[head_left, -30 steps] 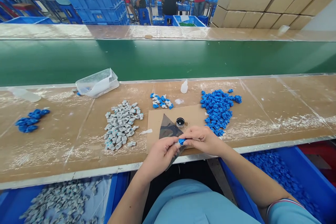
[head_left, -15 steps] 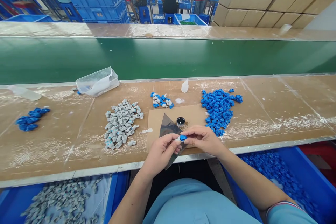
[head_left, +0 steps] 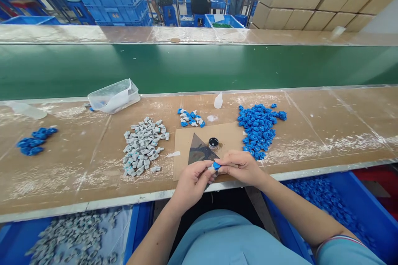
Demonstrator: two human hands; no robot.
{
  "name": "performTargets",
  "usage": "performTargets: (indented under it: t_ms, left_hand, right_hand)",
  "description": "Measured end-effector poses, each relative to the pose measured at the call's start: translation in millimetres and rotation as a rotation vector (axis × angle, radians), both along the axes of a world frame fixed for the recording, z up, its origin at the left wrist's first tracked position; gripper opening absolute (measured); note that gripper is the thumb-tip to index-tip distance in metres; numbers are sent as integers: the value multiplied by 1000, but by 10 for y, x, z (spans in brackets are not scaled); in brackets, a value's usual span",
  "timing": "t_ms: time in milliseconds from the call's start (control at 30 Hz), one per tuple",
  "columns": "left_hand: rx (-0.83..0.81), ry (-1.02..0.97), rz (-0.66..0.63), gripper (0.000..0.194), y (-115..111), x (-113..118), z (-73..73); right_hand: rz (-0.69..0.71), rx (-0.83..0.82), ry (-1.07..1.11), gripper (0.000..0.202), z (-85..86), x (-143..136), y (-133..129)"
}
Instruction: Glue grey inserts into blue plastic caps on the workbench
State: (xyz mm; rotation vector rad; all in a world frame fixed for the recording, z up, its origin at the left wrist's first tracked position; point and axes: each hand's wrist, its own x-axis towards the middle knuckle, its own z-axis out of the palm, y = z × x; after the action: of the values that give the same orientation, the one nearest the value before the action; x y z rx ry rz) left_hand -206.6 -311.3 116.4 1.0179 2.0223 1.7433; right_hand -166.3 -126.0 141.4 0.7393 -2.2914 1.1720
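Note:
My left hand pinches a small grey plastic part, mostly covered by the fingers. Against it, my right hand holds a small blue plastic part between thumb and fingertips, and the two parts touch. Both hands are above the front edge of a cardboard sheet. Beneath them lies a dark, pointed flat sheet, partly hidden. Just beyond the fingers stands a small round pot with dark contents. Grey parts are heaped to the left, blue parts to the right.
Joined blue-and-grey pieces lie behind the cardboard, near a small white bottle. A clear tub leans by the green conveyor belt. Below the table edge are bins of grey parts and blue parts.
Both hands have stayed together on the joined parts, shifting only slightly downward. The camera view has moved a little; the piles look the same.

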Motion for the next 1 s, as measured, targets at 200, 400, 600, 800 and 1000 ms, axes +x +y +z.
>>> performTargets:
  t_ms: [200,400,600,800,1000]
  left_hand:
    - [61,-3,47,26,72,51,-77]
    - [57,-144,59,32,82,25,-60]
    - [-117,2,58,36,48,-49,-65]
    - [-104,0,93,35,112,-12,-172]
    - [-64,-1,76,34,110,-40,-252]
  right_hand:
    - [-96,27,44,18,-109,53,-34]
    - [-144,-18,2,21,-118,26,-44]
    - [-150,28,-67,23,-115,11,-25]
    - [-157,46,24,21,-202,4,-32]
    - [-139,50,14,22,-208,4,-6]
